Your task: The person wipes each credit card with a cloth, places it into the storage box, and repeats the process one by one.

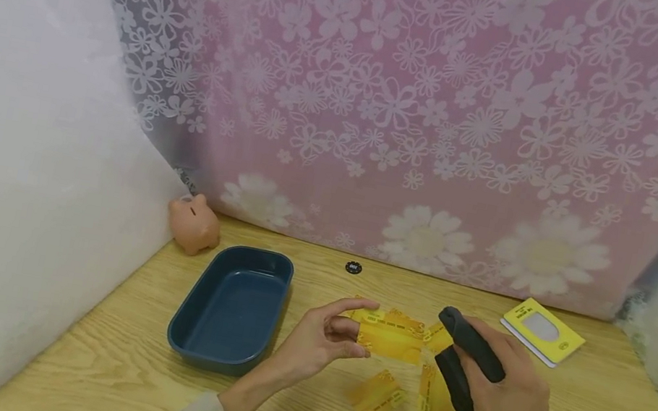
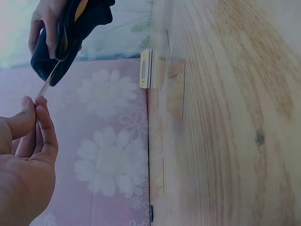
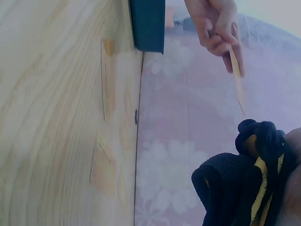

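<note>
My left hand (image 1: 312,338) pinches a gold card (image 1: 390,337) by its left end, raised above the table. Facing it, my right hand (image 1: 513,396) grips a black cloth pouch (image 1: 473,343) whose two edges stand apart toward the card, with dark straps hanging below. In the left wrist view the card (image 2: 45,86) reaches the edge of the pouch (image 2: 94,21); whether its tip is inside I cannot tell. Yellow strips show on the pouch (image 3: 225,174) in the right wrist view. Several more gold cards lie under the hands, among them one card (image 1: 376,398) nearest me.
A dark blue tray (image 1: 221,366) stands left of my left hand, with a pink piggy bank (image 1: 193,226) behind it. A black chip (image 1: 354,267) lies near the flowered curtain (image 1: 349,91). Far right is a yellow-covered pad or box (image 1: 550,336).
</note>
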Demonstrator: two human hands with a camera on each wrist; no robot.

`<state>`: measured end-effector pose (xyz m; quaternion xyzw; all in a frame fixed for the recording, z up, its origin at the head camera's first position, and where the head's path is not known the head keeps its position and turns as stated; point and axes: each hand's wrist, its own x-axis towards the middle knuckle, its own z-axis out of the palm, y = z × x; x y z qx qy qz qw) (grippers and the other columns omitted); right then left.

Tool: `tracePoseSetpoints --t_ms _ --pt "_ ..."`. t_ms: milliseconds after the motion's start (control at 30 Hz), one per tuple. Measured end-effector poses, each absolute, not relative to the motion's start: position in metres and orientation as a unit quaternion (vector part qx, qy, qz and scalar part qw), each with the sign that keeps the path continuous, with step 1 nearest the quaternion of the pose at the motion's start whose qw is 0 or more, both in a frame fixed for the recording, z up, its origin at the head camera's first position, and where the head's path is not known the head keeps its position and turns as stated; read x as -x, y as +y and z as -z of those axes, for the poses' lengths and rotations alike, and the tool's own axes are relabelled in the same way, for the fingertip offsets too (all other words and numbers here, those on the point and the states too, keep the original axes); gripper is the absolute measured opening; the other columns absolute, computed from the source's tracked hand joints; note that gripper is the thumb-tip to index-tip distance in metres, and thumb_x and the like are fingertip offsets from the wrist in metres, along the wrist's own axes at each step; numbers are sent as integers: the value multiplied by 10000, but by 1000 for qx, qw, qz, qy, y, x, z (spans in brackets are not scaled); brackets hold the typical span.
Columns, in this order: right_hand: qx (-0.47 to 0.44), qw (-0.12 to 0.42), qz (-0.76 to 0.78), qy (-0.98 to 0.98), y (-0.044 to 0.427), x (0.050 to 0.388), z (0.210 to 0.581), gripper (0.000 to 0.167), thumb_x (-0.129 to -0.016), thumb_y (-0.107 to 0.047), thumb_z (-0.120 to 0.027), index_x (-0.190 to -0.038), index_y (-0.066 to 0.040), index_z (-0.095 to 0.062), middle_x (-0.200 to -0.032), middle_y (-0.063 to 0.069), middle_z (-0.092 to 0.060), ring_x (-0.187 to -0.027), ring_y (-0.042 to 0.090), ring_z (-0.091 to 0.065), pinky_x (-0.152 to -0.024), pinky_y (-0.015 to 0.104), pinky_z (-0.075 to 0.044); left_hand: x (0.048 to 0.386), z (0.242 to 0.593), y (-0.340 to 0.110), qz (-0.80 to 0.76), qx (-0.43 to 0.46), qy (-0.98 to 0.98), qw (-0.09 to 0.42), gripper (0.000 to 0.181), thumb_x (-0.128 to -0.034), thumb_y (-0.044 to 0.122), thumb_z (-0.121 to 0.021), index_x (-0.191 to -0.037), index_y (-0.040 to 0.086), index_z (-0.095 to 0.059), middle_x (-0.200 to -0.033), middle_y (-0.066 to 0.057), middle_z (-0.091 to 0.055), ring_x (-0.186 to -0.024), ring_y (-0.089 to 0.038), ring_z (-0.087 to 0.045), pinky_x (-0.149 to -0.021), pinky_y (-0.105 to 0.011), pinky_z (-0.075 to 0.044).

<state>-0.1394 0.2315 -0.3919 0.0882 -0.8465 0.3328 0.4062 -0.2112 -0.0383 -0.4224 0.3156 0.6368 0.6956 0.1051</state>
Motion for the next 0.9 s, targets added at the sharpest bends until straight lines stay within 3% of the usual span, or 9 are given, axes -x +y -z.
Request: tracePoseSetpoints --t_ms 100,267,367,500,600,733,900 --pt "-93 413 -342 -839 235 139 391 599 -744 79 -894 -1271 -174 -763 -1066 93 -731 -994 -179 -527 -842 -18 -414 211 423 -39 -696 -311 638 106 608 -935 19 -738 -1504 133 -553 -970 -127 -704 -877 -110 -636 -949 -375 -608" --pt "-127 407 -349 -834 223 135 386 637 -731 113 -887 -1291 -160 -751 -1098 93 -723 -1039 -159 -542 -873 -5 -437 212 425 -40 -694 -304 645 98 613 -929 18 -751 -1499 138 -559 -1012 -234 -698 -897 -110 -638 -938 -358 -610" --pt "-146 395 -350 -837 209 133 383 654 -725 114 -891 -1297 -169 -746 -1105 70 -714 -1038 -61 -607 -885 8 -455 213 425 -39 -691 -307 647 94 617 -927 42 -760 -1500 160 -561 -1037 -243 -707 -903 -114 -660 -935 -356 -610" --pt "-167 386 -348 -838 187 131 382 675 -707 98 -908 -1290 -202 -746 -1045 20 -701 -908 130 -698 -849 32 -487 214 425 -37 -684 -320 649 87 631 -927 70 -760 -1512 170 -546 -1077 -239 -728 -941 -124 -706 -942 -366 -609" --pt "-186 385 -342 -836 173 130 385 682 -691 86 -921 -1281 -209 -748 -1007 -2 -690 -825 178 -705 -775 134 -563 214 425 -36 -679 -328 652 83 639 -927 68 -755 -1517 172 -536 -1119 -251 -729 -994 -136 -723 -956 -368 -603" --pt "-201 376 -327 -843 161 130 389 678 -695 71 -923 -1276 -228 -744 -1029 -11 -688 -833 161 -705 -700 331 -632 213 424 -35 -683 -335 644 85 646 -926 25 -745 -1520 160 -529 -1162 -276 -716 -1062 -169 -727 -979 -383 -594" --pt "-193 368 -306 -857 156 129 392 698 -686 58 -932 -1280 -253 -738 -1051 -3 -685 -839 172 -717 -666 375 -636 210 423 -35 -687 -337 637 91 637 -931 -6 -733 -1519 129 -529 -1161 -299 -707 -1051 -171 -732 -974 -385 -597"
